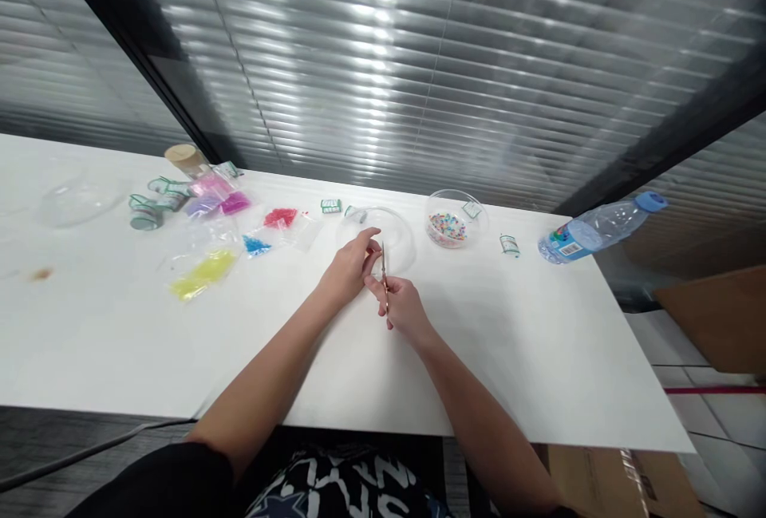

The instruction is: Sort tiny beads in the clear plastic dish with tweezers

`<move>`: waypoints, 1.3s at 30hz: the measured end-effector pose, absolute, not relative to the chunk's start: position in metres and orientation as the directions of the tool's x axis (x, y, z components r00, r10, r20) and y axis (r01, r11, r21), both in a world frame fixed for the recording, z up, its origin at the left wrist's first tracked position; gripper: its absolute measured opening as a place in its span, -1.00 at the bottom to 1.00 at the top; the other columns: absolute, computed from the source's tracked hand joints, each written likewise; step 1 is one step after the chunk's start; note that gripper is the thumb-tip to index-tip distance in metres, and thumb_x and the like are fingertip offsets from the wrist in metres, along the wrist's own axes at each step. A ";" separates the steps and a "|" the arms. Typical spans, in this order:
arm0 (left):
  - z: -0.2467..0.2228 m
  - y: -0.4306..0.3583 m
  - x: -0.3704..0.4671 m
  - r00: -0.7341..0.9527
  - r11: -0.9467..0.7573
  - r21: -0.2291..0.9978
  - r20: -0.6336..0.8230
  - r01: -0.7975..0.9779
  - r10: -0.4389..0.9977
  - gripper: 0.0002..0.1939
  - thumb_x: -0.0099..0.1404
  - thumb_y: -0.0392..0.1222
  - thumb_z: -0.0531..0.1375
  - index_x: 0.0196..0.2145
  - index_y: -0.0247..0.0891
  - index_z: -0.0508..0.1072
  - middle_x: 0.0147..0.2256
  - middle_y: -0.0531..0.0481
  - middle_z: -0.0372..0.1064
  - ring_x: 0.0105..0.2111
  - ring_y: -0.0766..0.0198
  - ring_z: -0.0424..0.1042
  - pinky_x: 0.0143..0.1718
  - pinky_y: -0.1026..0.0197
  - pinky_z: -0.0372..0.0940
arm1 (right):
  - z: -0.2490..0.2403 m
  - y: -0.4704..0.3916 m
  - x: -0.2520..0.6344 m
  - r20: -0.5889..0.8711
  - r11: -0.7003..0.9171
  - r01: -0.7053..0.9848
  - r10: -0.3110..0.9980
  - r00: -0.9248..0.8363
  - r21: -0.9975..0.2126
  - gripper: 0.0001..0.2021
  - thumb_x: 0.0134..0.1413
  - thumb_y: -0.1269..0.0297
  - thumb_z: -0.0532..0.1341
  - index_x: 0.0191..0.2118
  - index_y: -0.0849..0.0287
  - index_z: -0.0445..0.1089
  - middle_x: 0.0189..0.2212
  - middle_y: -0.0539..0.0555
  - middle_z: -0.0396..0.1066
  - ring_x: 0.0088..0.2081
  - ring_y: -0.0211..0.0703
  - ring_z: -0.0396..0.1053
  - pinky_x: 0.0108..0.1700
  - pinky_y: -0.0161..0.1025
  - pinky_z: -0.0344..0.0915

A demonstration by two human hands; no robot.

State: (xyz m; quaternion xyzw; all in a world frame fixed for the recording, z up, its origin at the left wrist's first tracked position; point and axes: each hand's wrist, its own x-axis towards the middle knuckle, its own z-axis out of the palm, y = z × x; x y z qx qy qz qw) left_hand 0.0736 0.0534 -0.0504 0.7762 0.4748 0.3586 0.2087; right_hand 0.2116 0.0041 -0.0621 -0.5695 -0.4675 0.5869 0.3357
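My right hand [400, 304] holds small rose-gold scissors [384, 272], its fingers at the handles and the blades pointing away from me. Just left of the blades is my left hand [353, 262], its thumb and fingertips curled together; whatever they pinch is too small to make out. Both hands are over the near side of a clear round dish [404, 240]. To the right of it stands a clear bowl [428, 223] with multicoloured beads [448, 227] and a small packet inside.
Bags of yellow [204, 272], blue [256, 245], red [280, 218] and pink [211, 184] beads lie left on the white table [108, 326], near a wooden-lidded jar [185, 159]. A water bottle [598, 229] lies tilted at the right. Blinds rise behind.
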 end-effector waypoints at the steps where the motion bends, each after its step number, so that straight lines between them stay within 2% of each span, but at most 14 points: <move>1: -0.051 0.054 0.074 0.295 -0.466 0.660 0.361 0.589 0.885 -0.68 0.42 -0.23 0.01 0.11 -0.16 0.17 -0.27 0.03 0.42 -0.28 0.33 0.44 -0.25 0.26 0.34 | -0.062 0.004 0.212 -0.356 -0.339 0.139 0.926 -0.127 -0.931 -0.49 0.01 -0.19 0.24 -0.61 0.14 0.17 -0.73 -0.12 0.19 -0.76 -0.41 0.06 -0.80 -0.44 0.05; 10: -0.053 0.055 0.073 0.295 -0.486 0.611 0.392 0.624 0.871 -0.65 0.39 -0.27 0.01 0.12 -0.20 0.16 -0.27 0.00 0.41 -0.26 0.28 0.44 -0.24 0.22 0.34 | -0.063 0.004 0.212 -0.356 -0.340 0.135 0.927 -0.119 -0.931 -0.50 0.03 -0.16 0.24 -0.61 0.15 0.18 -0.74 -0.12 0.20 -0.77 -0.41 0.06 -0.80 -0.43 0.07; 16: -0.051 0.055 0.075 0.341 -0.510 0.465 0.401 0.724 0.850 -0.64 0.37 -0.33 -0.03 0.11 -0.30 0.20 -0.30 -0.07 0.40 -0.26 0.19 0.41 -0.22 0.17 0.32 | -0.064 0.005 0.211 -0.388 -0.386 0.046 0.919 -0.063 -0.921 -0.52 0.03 -0.18 0.23 -0.56 0.16 0.23 -0.77 -0.12 0.19 -0.79 -0.39 0.04 -0.83 -0.42 0.04; 21: -0.051 0.058 0.076 0.426 -0.510 0.286 0.310 0.811 0.850 -0.80 0.40 -0.27 -0.02 -0.11 -0.29 0.35 -0.31 -0.12 0.43 -0.29 0.14 0.42 -0.25 0.12 0.28 | -0.060 0.005 0.211 -0.408 -0.405 0.053 0.912 -0.054 -0.913 -0.52 0.01 -0.19 0.24 -0.56 0.16 0.23 -0.76 -0.11 0.19 -0.77 -0.39 0.06 -0.82 -0.42 0.06; 26: -0.041 0.056 0.075 0.453 -0.478 0.191 0.162 0.857 0.877 -0.78 0.32 -0.36 0.06 -0.11 -0.30 0.40 -0.22 -0.17 0.45 -0.19 0.06 0.43 -0.17 0.06 0.27 | -0.061 0.006 0.211 -0.413 -0.410 0.059 0.908 -0.064 -0.910 -0.50 0.00 -0.22 0.23 -0.55 0.16 0.23 -0.76 -0.11 0.19 -0.78 -0.39 0.06 -0.82 -0.42 0.06; 29: -0.033 0.053 0.076 0.486 -0.491 0.130 0.065 0.862 0.871 -0.82 0.29 -0.36 0.10 -0.19 -0.28 0.46 -0.14 -0.18 0.44 -0.13 0.02 0.41 -0.15 0.04 0.24 | -0.062 0.006 0.211 -0.405 -0.402 0.049 0.912 -0.068 -0.914 -0.49 -0.01 -0.23 0.23 -0.55 0.16 0.23 -0.75 -0.11 0.19 -0.77 -0.39 0.06 -0.81 -0.42 0.06; 34: -0.030 0.051 0.077 0.484 -0.486 0.049 0.044 0.872 0.874 -0.79 0.33 -0.34 0.08 -0.18 -0.22 0.49 -0.10 -0.15 0.43 -0.13 0.04 0.39 -0.19 0.04 0.18 | -0.062 0.005 0.211 -0.414 -0.413 0.039 0.907 -0.071 -0.910 -0.50 -0.01 -0.22 0.23 -0.55 0.16 0.23 -0.76 -0.11 0.18 -0.78 -0.39 0.05 -0.82 -0.42 0.05; 39: -0.030 0.052 0.077 0.497 -0.500 0.067 0.057 0.864 0.866 -0.82 0.31 -0.33 0.11 -0.21 -0.21 0.49 -0.11 -0.13 0.43 -0.16 0.06 0.38 -0.22 0.06 0.14 | -0.062 0.006 0.211 -0.419 -0.416 0.045 0.906 -0.067 -0.908 -0.51 -0.01 -0.21 0.24 -0.56 0.15 0.22 -0.77 -0.12 0.18 -0.78 -0.38 0.05 -0.82 -0.42 0.05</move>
